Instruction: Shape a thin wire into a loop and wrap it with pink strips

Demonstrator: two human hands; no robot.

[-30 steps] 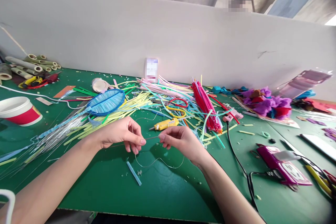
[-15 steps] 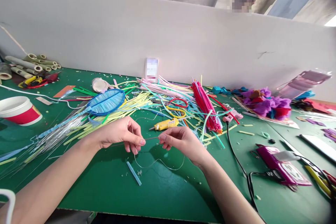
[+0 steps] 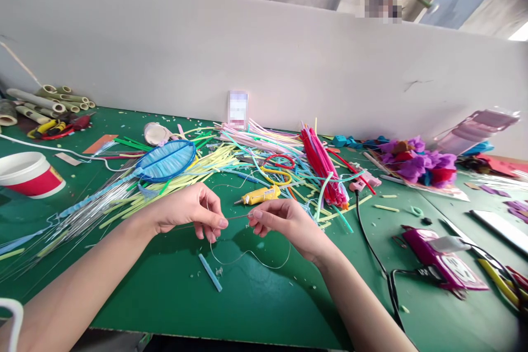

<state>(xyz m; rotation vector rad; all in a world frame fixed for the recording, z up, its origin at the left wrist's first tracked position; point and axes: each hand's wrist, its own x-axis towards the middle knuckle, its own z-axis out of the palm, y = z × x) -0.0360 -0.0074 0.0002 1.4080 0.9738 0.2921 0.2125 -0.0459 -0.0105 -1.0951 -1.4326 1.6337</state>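
Between my two hands runs a thin wire (image 3: 238,216), held just above the green table. My left hand (image 3: 202,212) pinches it between thumb and fingertips. My right hand (image 3: 274,217) pinches its other side a short gap away, with a small clear bit at the fingertips. A loose, curved length of the wire hangs below both hands. On the table under my left hand lies a short light-blue strip (image 3: 210,272) beside small clear scraps (image 3: 219,271). Just beyond the hands rests a yellow glue gun (image 3: 260,196).
Behind lie a blue leaf-shaped piece (image 3: 167,161), yellow strips (image 3: 214,162) and a red-pink bundle (image 3: 324,168). A paper cup (image 3: 31,173) stands left. At right are a purple power strip (image 3: 445,261), a black cable (image 3: 369,236) and pliers (image 3: 499,280). A grey partition (image 3: 264,60) stands behind.
My hands and the wire stay almost still. Beyond the partition, a person's raised hand with a green stick-like thing has come into view.
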